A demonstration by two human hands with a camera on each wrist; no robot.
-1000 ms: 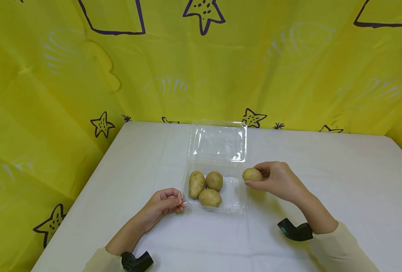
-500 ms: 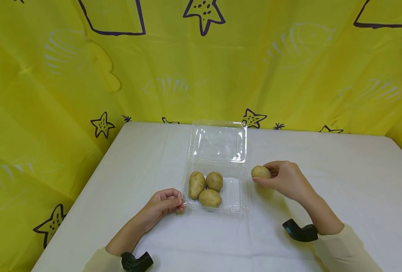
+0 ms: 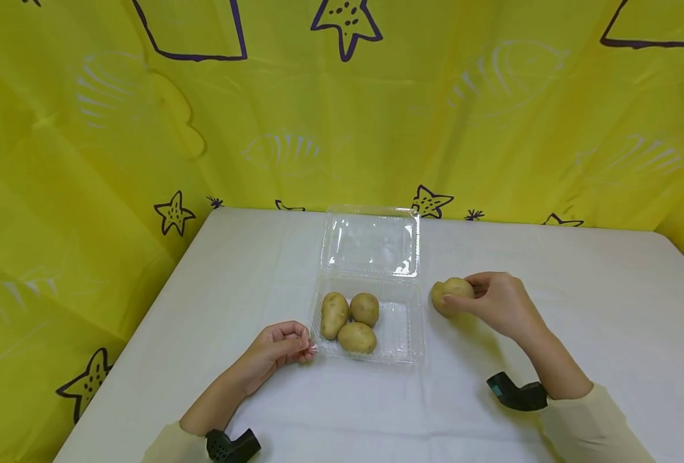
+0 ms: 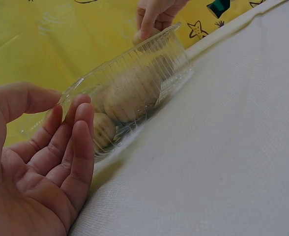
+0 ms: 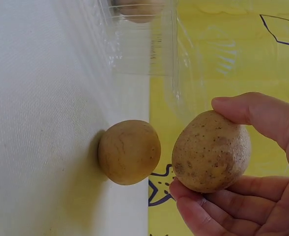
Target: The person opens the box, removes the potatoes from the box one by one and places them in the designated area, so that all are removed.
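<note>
My left hand (image 3: 286, 347) pinches the near left rim of a clear plastic clamshell box (image 3: 399, 325) between thumb and fingertips. The box lies open, with its lid (image 3: 370, 241) folded back. Three potatoes sit inside: a long one (image 3: 334, 315) at left, a round one (image 3: 365, 309) behind and an oval one (image 3: 357, 337) in front. Right of the box, my right hand (image 3: 500, 305) holds another potato (image 5: 212, 152) between thumb and fingers, off the table. Close by, a further potato (image 5: 130, 152) rests on the tabletop; the head view shows these two overlapping.
A white cloth covers the table (image 3: 579, 334). Behind and to the left hangs a yellow curtain (image 3: 376, 128) with drawn stars and fish, close to the table's back edge. Each wrist wears a black camera mount (image 3: 518, 392).
My right hand has shifted right, away from the box's edge, with its potato. A second potato beside it now shows. My left hand and the box have stayed still.
</note>
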